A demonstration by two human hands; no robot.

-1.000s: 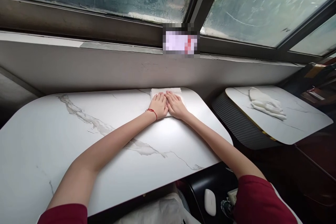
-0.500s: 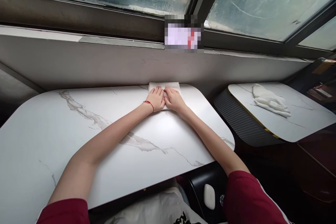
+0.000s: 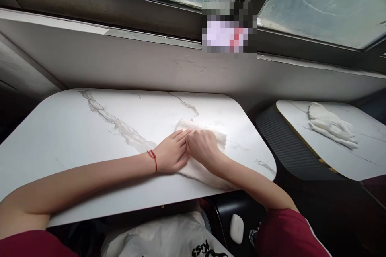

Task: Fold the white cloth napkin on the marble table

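A white cloth [image 3: 217, 138] lies on the white marble table [image 3: 90, 140], near its front right part. My left hand [image 3: 170, 153], with a red string at the wrist, lies flat on the cloth's left edge, fingers stretched out. Right beside it, touching, my right hand [image 3: 203, 148] presses on the cloth's middle with its fingers curled down into the fabric. Most of the cloth shows beyond and under my right hand.
A wall and window sill [image 3: 150, 38] run behind the table. To the right stands a second marble table [image 3: 356, 160] with a crumpled white cloth [image 3: 330, 126]. A white bag [image 3: 169, 241] and a small white device [image 3: 236, 229] lie below the front edge.
Both hands have drawn the cloth back from the table's far edge toward the front, side by side. The cloth has spread out from a folded pad.
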